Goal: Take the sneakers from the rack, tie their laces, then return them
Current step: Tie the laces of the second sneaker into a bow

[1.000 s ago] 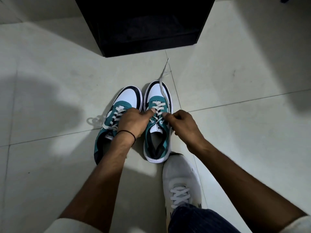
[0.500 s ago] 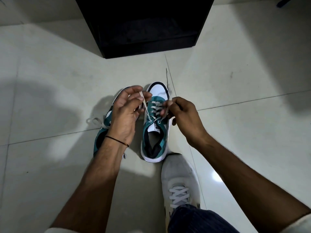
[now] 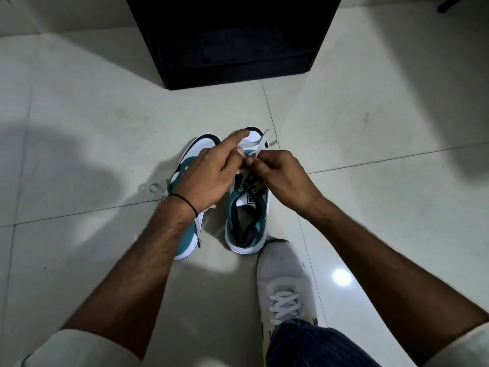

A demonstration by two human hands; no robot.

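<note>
- Pale tiled floor (image 3: 79, 133), black rack (image 3: 232, 41) at the far side.
- Left teal sneaker (image 3: 188, 241) on the floor, partly under the wrist.
- Left hand (image 3: 209, 178) pinches the lace (image 3: 254, 143), index finger straight.
- Right teal sneaker (image 3: 248, 223) on the floor, just beside its pair.
- Right hand (image 3: 280, 178), fingers curled, pinches the same lace.
- Grey worn shoe (image 3: 285, 282) near the right sneaker's heel.

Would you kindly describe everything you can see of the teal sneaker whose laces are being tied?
The teal sneaker stands upright on the tiled floor, toe toward the black rack, right of its mate. It has a teal upper, white toe cap with dark edge, white sole, dark lining and white tongue with a logo. The left hand and right hand pinch its flat pale laces above the tongue.
</note>
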